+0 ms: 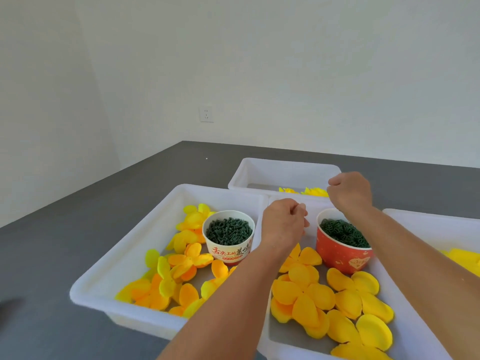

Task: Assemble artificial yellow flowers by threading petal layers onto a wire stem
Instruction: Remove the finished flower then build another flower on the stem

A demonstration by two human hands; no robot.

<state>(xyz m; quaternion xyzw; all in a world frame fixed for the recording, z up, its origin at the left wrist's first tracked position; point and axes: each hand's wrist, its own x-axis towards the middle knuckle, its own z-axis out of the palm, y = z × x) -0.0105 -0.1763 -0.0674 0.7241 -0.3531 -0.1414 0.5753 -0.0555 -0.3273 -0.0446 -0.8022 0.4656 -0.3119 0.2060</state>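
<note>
Here the fingers of both hands are turned away from the camera, so what they hold is hard to make out. The left hand (283, 224) hovers between the two near trays with its fingers curled and thumb pressed to fingertips, as if pinching something too small to see. The right hand (349, 192) is curled the same way above the red paper cup (342, 253); whether it holds anything I cannot tell. No wire stem can be made out.

Yellow-orange fabric petal layers (304, 294) lie loose in the white plastic middle tray (267, 344), beside the red cup of dark green ring-shaped pieces (342, 233). More petal layers fill the white plastic left tray (124, 258), around a white paper cup (230, 242) of dark green short pegs (228, 231); that cup bears red Chinese writing, partly hidden by the left forearm. A far white tray (283, 167) shows yellow flowers (315, 191) behind the right hand. A fourth tray (441, 222) is cut off at the right edge. All stand on a grey surface (78, 216). A wall socket (206, 113) sits behind.
</note>
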